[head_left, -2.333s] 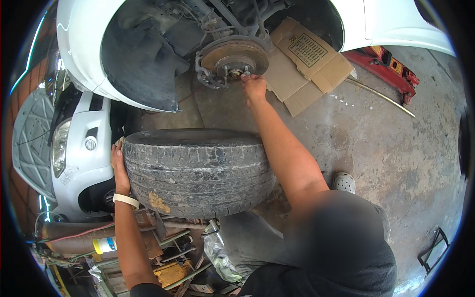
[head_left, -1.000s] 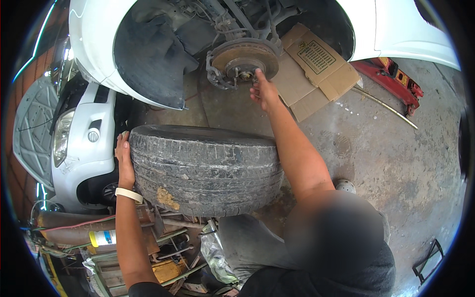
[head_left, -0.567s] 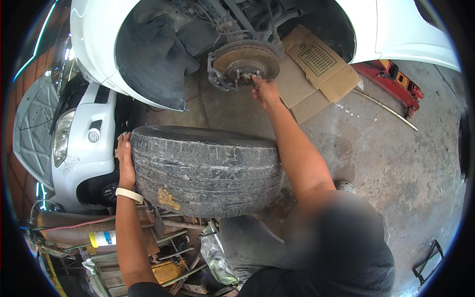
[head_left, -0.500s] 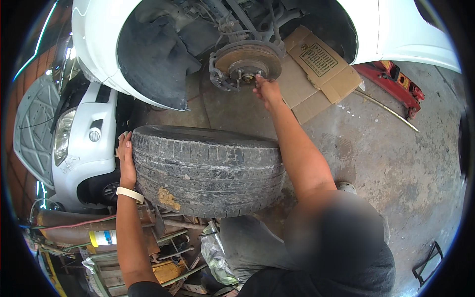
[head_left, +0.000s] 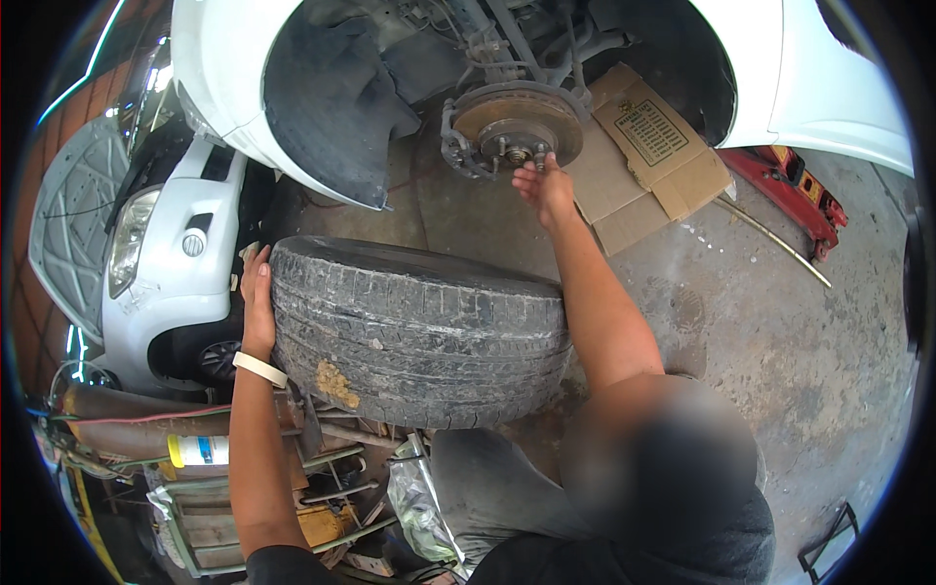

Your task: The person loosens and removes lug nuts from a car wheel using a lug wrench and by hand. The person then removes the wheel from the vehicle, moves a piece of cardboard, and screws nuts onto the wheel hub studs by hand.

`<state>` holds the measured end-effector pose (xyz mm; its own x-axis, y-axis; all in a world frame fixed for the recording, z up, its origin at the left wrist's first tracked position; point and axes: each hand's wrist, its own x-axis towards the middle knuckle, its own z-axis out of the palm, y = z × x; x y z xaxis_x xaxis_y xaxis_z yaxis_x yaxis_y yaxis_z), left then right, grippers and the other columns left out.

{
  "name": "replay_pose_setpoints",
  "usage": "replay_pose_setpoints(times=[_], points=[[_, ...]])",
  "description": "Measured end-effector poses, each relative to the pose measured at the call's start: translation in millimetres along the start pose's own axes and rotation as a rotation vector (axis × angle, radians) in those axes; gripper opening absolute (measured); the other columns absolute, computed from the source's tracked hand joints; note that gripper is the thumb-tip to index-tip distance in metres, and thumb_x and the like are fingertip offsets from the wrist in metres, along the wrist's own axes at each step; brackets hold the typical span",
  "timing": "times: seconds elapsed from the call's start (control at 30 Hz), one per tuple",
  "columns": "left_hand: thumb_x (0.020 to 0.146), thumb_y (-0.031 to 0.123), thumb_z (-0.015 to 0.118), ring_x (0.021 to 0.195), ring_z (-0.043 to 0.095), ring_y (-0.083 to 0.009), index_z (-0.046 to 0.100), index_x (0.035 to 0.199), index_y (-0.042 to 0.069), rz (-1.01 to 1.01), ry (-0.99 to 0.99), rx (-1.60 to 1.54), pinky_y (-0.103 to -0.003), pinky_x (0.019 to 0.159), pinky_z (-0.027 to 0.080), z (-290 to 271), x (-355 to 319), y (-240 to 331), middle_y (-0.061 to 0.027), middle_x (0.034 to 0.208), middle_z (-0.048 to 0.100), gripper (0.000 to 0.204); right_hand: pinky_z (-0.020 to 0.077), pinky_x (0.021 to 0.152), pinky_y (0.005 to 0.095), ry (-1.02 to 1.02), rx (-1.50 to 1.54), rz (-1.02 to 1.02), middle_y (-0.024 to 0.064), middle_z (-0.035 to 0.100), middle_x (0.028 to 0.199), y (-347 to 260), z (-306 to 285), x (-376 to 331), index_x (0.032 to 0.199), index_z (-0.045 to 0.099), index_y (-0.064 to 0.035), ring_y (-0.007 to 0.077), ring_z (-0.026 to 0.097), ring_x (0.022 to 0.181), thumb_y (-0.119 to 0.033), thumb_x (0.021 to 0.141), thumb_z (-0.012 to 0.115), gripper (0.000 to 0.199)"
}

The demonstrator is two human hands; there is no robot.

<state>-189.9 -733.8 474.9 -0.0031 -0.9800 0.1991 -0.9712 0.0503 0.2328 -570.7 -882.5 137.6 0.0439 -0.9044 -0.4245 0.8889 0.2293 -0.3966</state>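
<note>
A worn black tyre [head_left: 419, 336] stands upright on its tread in front of me. My left hand [head_left: 257, 302], with a white band at the wrist, presses flat against its left sidewall. My right hand [head_left: 544, 185] reaches up to the rusty brake disc and wheel hub [head_left: 517, 122] of a raised white car [head_left: 234, 68], fingers touching the hub's lower edge near the studs. Whether the fingers hold anything small, I cannot tell. The wheel arch above the hub is bare, with suspension parts showing.
Flattened cardboard [head_left: 648, 156] lies under the car, with a red floor jack [head_left: 790, 190] and its long handle to the right. A second white car front [head_left: 161, 253] stands at left. Metal scrap, a spray can [head_left: 195, 450] and rags crowd the lower left. Concrete floor at right.
My right hand went to the hub, drew back a little, and is at the hub's lower edge again. The view has shifted slightly. My left hand has stayed on the tyre.
</note>
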Motion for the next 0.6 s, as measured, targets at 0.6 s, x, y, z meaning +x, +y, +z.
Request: replay_pose_setpoints(times=[0.6], points=[[0.109, 0.050, 0.035, 0.154, 0.021, -0.0340, 0.050, 0.150, 0.005, -0.052, 0.029, 0.019, -0.042, 0.127, 0.011, 0.5, -9.7, 12.4, -0.0220, 0.164, 0.030, 0.063, 0.0497, 0.076, 0.0397, 0.130, -0.236, -0.175, 0.0100, 0.068, 0.106, 2.2, 1.0, 11.7, 0.121, 0.055, -0.0051, 0.0202, 0.066, 0.087, -0.055, 0.104, 0.051, 0.053]])
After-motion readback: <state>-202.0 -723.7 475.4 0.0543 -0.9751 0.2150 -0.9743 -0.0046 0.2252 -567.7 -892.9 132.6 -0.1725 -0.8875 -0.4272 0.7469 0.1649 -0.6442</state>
